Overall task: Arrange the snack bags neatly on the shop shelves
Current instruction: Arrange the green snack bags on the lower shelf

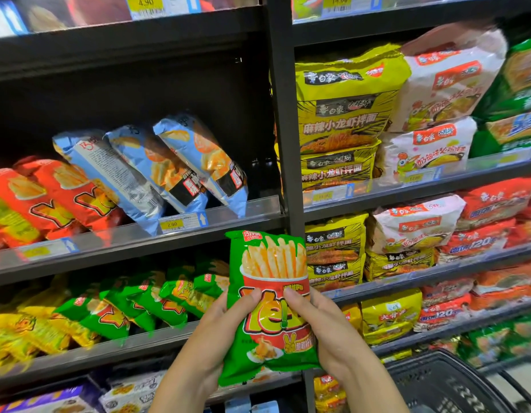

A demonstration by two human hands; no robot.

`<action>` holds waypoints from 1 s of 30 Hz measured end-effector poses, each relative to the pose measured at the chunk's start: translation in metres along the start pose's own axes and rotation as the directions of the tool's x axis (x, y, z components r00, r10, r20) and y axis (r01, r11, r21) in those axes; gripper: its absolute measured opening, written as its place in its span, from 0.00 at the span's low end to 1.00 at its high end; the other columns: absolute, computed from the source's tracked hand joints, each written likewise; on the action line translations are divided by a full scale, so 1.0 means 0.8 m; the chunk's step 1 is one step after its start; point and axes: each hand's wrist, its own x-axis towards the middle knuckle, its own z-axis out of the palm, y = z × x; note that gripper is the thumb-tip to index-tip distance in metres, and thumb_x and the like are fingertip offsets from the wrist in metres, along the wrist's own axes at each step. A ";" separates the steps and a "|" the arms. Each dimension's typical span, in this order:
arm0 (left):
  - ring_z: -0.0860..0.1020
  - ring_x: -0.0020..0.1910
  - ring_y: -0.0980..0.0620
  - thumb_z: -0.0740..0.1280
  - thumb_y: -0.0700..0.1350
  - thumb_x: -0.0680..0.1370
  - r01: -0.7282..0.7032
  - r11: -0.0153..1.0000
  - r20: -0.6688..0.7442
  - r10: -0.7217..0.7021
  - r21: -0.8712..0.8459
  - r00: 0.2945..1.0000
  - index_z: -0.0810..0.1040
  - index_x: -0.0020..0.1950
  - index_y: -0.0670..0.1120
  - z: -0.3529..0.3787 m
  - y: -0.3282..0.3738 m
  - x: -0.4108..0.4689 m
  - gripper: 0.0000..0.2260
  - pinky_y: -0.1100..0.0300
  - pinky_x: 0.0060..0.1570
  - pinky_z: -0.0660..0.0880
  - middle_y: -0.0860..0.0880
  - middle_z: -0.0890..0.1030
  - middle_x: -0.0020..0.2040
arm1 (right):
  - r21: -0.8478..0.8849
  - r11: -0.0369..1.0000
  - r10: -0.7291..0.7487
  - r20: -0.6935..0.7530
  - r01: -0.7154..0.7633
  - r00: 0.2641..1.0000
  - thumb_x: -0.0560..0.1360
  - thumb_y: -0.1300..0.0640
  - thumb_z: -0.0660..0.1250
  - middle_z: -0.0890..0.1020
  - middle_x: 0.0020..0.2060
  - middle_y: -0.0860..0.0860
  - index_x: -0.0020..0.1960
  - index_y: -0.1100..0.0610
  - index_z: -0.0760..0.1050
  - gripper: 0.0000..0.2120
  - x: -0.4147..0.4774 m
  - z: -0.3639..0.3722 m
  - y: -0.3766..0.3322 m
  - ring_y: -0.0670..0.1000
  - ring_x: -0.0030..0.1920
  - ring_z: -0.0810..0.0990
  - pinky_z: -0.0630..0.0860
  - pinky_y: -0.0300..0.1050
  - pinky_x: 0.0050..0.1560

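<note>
1. While the left hand (pixel 212 338) and right hand (pixel 332 335) clamp its lower half, thumbs on the front, the green fries bag (pixel 270 281) stands upright in the air, just right of the matching green bags (pixel 133 305) on the lower shelf (pixel 109 353).
2. Likely risks: squeezing could crush the contents, and the slick film could slip.
3. It is a glossy, crinkled, air-puffed pillow pack.

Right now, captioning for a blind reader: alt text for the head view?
The left hand and right hand grip a green snack bag upright before dark shelves of leaning blue bags; noodle packs fill the right bay.
</note>
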 end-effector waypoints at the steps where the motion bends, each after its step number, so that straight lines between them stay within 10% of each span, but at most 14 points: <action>1: 0.86 0.57 0.35 0.72 0.48 0.76 -0.006 1.000 0.010 0.006 0.005 1.000 0.81 0.67 0.45 0.000 0.001 0.000 0.20 0.39 0.63 0.79 0.37 0.87 0.58 | -0.019 1.000 -0.014 -0.007 0.014 1.000 0.73 0.49 0.75 0.88 0.57 0.57 0.69 0.54 0.78 0.26 -0.001 0.001 -0.001 0.59 0.58 0.87 0.83 0.55 0.58; 6: 0.87 0.57 0.46 0.73 0.55 0.76 -0.088 0.994 -0.002 0.088 0.070 0.996 0.79 0.70 0.49 -0.008 0.004 0.004 0.24 0.51 0.54 0.84 0.45 0.87 0.59 | -0.095 0.991 -0.100 -0.057 0.094 0.993 0.75 0.48 0.74 0.89 0.55 0.53 0.67 0.51 0.78 0.22 -0.002 0.005 -0.002 0.55 0.55 0.88 0.84 0.52 0.56; 9: 0.85 0.62 0.48 0.78 0.64 0.72 -0.082 0.991 0.013 0.081 0.106 0.997 0.77 0.73 0.55 -0.013 0.005 0.004 0.32 0.46 0.64 0.79 0.50 0.86 0.63 | -0.132 0.984 -0.131 -0.093 0.118 0.987 0.74 0.46 0.75 0.89 0.54 0.52 0.67 0.50 0.78 0.24 -0.004 0.006 -0.004 0.54 0.54 0.89 0.84 0.54 0.56; 30: 0.84 0.63 0.52 0.75 0.43 0.76 -0.225 0.965 -0.007 0.228 0.136 0.974 0.76 0.73 0.53 -0.034 -0.007 -0.013 0.26 0.60 0.53 0.83 0.49 0.84 0.67 | -0.253 0.959 -0.109 0.087 0.128 0.990 0.68 0.56 0.81 0.85 0.63 0.52 0.74 0.51 0.71 0.37 -0.012 -0.001 0.001 0.55 0.63 0.85 0.81 0.57 0.64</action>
